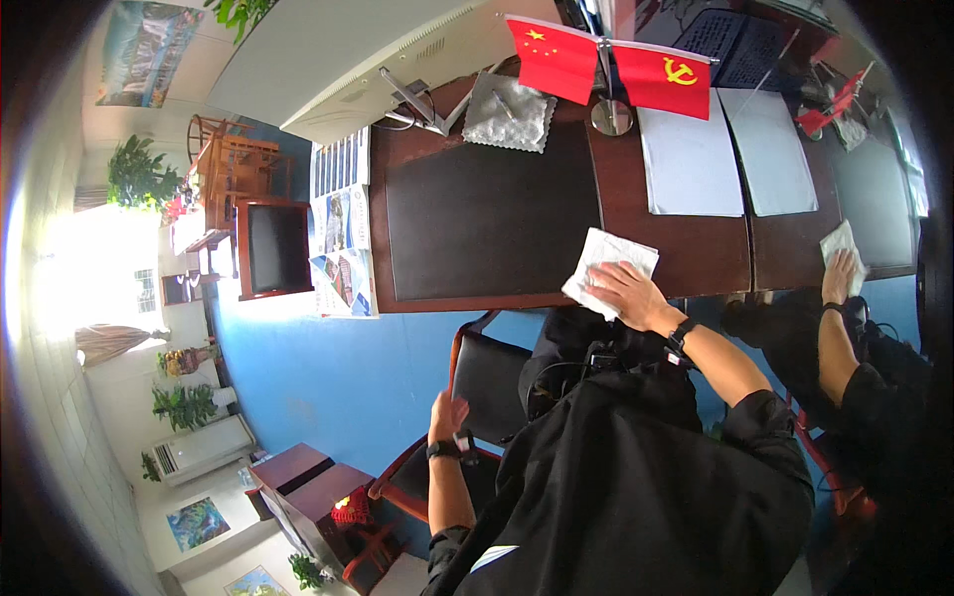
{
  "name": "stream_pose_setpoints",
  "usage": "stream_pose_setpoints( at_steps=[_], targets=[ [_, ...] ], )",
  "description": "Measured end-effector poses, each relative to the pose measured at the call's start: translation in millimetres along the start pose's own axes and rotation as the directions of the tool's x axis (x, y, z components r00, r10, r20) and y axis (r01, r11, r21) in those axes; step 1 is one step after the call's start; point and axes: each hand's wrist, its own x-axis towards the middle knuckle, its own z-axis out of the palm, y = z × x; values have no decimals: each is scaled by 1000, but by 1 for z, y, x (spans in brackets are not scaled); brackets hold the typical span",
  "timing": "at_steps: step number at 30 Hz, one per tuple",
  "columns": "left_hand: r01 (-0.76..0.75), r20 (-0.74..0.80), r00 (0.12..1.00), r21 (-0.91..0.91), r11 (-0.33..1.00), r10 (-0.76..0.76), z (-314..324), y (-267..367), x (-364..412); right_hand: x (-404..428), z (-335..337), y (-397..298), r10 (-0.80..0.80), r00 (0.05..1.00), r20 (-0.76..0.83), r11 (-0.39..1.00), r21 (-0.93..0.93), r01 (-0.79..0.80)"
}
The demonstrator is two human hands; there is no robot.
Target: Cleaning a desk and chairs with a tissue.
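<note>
My right hand (630, 296) lies spread on a folded white cloth (605, 257), pressing it against the front edge of a dark reddish-brown wooden desk (671, 253). A corner of the cloth hangs past that edge. Away from the desk, my left hand (449, 417) hangs in the air with nothing in it, above a black-seated wooden armchair (488, 387). Both wrists wear black bands. Left of the cloth is the desk's dark inset panel (492, 216).
On the desk stand two small red flags (607, 67) on a round metal base, a monitor (373, 67), a silvery mat (510, 112) with a pen on it, and white paper sheets (693, 156). Printed leaflets (343, 246) line the left end. A reflective surface (872, 186) at right mirrors the scene.
</note>
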Motion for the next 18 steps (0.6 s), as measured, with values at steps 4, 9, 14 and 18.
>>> stream_pose_setpoints(
  at_steps=[4, 9, 14, 18],
  targets=[
    [10, 121, 993, -55, 998, -4, 65, 50, 25, -8, -12, 18, 52, 998, 20, 997, -66, -51],
    [420, 54, 902, -335, 843, -428, 116, 87, 112, 28, 4, 11, 621, 686, -380, 730, -40, -682],
    [436, 57, 887, -429, 791, -457, 152, 99, 141, 108, 45, -18, 508, 811, -289, 846, -9, -533],
    [323, 211, 939, -258, 911, -273, 149, 126, 148, 133, 30, -58, 103, 995, -4, 992, 67, -103]
  ],
)
